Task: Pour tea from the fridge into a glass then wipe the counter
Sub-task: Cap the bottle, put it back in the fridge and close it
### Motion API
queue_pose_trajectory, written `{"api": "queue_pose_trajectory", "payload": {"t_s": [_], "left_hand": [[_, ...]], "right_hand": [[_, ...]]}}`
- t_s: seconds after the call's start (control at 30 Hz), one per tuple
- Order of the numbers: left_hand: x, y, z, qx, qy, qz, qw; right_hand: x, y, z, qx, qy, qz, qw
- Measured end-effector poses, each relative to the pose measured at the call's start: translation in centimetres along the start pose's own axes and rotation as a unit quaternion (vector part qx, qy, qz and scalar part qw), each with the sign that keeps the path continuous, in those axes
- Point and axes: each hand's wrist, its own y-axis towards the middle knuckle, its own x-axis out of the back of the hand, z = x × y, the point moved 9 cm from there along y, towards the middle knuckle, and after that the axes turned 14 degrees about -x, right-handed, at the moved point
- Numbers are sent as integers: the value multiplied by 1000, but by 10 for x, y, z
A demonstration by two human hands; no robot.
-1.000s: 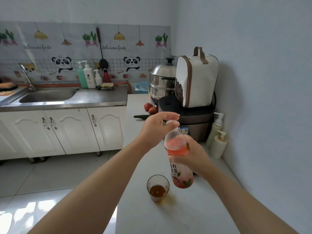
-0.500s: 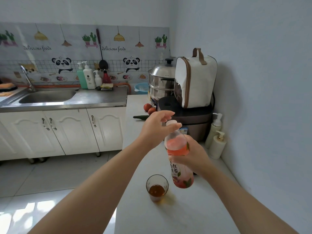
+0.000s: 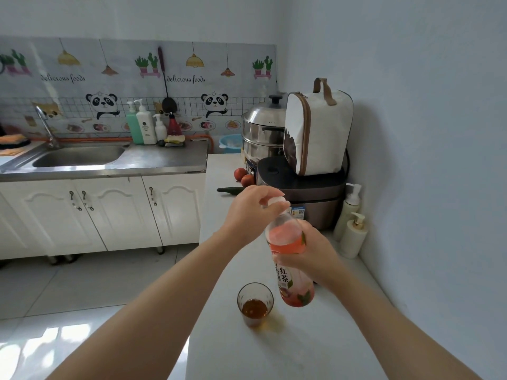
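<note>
Glass [image 3: 255, 303] nearest me on the bench [image 3: 274, 349], tea in the bottom, just left of the bottle [image 3: 290, 259]. My right hand [image 3: 312, 252] is clenched round the bottle's middle, holding it tilted with its base just above the bench. My left hand [image 3: 251, 211] is above the glass, fingers [image 3: 274, 208] pinched on the white cap [image 3: 277, 201]. Can't tell if the cap is seated. Likely capping step; wipe not started. Risk: the bottle base swings into the glass and tips it, or a cross-threaded cap leaks later. Cooker [image 3: 301, 198] sits beyond the bottle.
</note>
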Motion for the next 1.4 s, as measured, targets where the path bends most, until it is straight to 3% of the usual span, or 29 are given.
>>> {"api": "queue_pose_trajectory", "payload": {"t_s": [0.2, 0.37, 0.43, 0.6, 0.77, 1.4], "left_hand": [[-11, -1, 5, 16, -78, 61, 995], [-7, 0, 5, 15, 11, 24, 1000], [-6, 0, 5, 17, -4, 12, 1000], [-19, -1, 4, 24, -79, 81, 993], [-12, 1, 3, 20, 8, 29, 999], [-29, -1, 2, 40, -72, 62, 995]], "right_hand": [[-1, 5, -9, -11, 8, -5, 1000], [0, 7, -10, -5, 8, -10, 1000], [1, 8, -10, -3, 8, -11, 1000], [1, 9, -17, -19, 2, -8, 1000], [3, 8, -14, -5, 11, -6, 1000], [8, 4, -19, -5, -2, -8, 1000]]}}
